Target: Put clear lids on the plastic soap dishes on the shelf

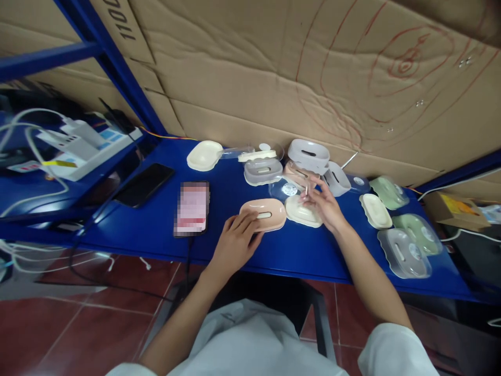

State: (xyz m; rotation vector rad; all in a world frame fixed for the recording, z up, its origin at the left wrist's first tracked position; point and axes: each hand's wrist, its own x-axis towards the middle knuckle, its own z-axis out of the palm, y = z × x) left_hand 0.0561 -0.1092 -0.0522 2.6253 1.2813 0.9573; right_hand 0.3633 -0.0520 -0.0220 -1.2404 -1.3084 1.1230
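Note:
A peach soap dish (273,213) with a slot in its middle lies on the blue table. My left hand (239,237) grips its left end, fingers over the top and thumb at the near edge. My right hand (323,202) is closed at the fingertips on a clear plastic lid (308,187), partly hidden by the fingers. Below those fingers lies a cream soap dish (303,214), its edge beside the peach one. Behind the right fingers is another peach soap dish (294,173). A clear cover with a round white sticker (289,189) lies to its left.
Grey soap dishes (309,151) are stacked at the back; another cream dish (204,155) lies left. Green dishes (417,230) and a covered grey dish (403,253) sit right. A lit phone (191,209), a dark phone (144,184) and a power strip (97,151) are left. Cardboard (254,68) stands behind.

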